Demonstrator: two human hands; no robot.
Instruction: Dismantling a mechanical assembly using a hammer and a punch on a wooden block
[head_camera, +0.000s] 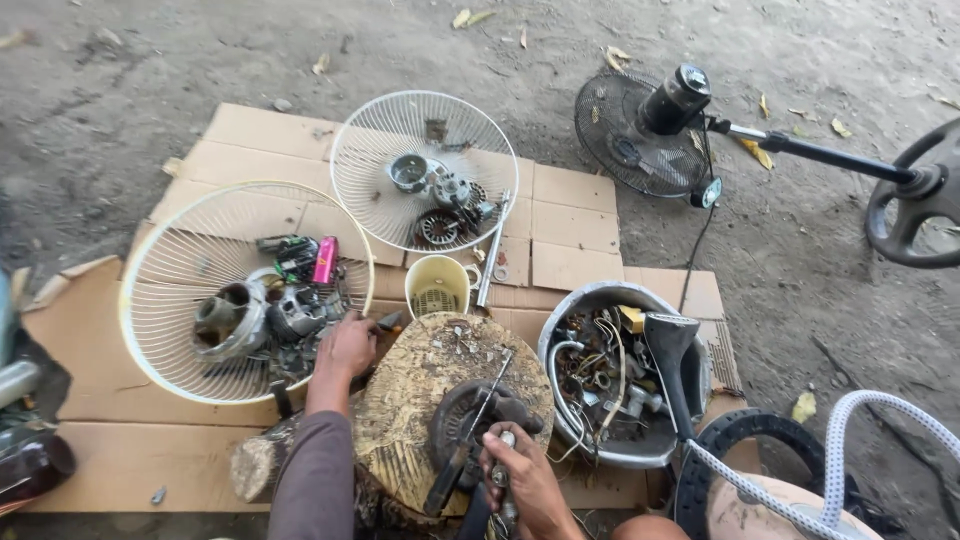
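On the cardboard at far left lies a cream fan guard (170, 290) holding motor parts (270, 310); the left hand (345, 345) reaches into them, fingers curled, though what it pinches I cannot tell. Next comes a round wood stump (420, 390) carrying a dark motor piece (470, 420). The right hand (520, 475) is clenched on 1 tool (495, 470) beside it. Farther right sits a grey tub (570, 310) of parts.

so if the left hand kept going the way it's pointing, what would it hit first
Probably the pile of motor parts lying in the cream fan guard. The left hand points up-left and its fingertips already seem to be at the pile's edge, though depth is unclear.
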